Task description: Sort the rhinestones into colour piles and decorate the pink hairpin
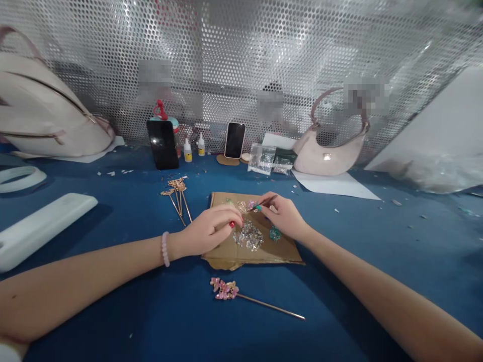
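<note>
Right hand [285,215] in narrow pinch on tweezers [268,200]

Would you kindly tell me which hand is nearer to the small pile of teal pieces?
Right. The right hand is just beyond the teal pieces; the left hand is farther off, to their left, by the silvery pieces.

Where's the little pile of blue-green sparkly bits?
In the head view, the blue-green pile sits on the right side of the cardboard, just below the right hand and to the right of the bigger silvery pile.
</note>
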Motion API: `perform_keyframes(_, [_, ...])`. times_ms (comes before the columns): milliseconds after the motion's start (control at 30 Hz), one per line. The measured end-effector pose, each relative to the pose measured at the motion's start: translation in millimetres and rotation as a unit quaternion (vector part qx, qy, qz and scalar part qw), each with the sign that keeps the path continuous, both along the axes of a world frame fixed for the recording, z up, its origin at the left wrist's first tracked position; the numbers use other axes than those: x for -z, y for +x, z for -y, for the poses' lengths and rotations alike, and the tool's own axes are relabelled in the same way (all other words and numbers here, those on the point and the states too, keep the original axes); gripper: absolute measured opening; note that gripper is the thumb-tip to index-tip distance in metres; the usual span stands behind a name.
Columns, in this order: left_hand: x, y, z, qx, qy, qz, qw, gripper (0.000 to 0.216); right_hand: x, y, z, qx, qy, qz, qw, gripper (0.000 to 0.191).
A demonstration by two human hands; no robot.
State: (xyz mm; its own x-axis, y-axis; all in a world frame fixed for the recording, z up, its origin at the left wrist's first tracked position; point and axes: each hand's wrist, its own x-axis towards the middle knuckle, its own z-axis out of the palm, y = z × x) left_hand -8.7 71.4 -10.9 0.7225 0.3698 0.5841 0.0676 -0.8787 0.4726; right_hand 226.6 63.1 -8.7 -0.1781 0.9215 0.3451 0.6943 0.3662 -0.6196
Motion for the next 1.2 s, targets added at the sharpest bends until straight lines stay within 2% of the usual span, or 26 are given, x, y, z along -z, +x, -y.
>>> perform_keyframes(167, [1.5,-1,-2,-0.023,-0.024,0.002,0.999,0.024,3.3,-1,-3,-0.008,-0.003,-0.002,1.000,0.009])
perform_keyframes(400, [1.6,-1,-2,-0.020,-0.027,-0.010,0.999,0.025,1.3,12,1,-0.001,-0.038,-0.057,0.998,0.010])
perform_keyframes(600, [2.5,-1,-3,-0.013,-0.034,-0.017,0.999,0.025,-2.5,15,12,-0.055,-0.032,-0.025,0.998,0.010])
perform_keyframes(767, [4.7,0,-3,-0.020,-0.042,-0.029,0.999,0.026,-5.9,10,19,-0.078,-0.065,0.002,0.995,0.009])
perform_keyframes(1200, [7.4,-1,-4,-0.009,-0.034,-0.045,0.998,0.027,-8.3,7,22,-0.090,-0.058,0.019,0.994,0.010])
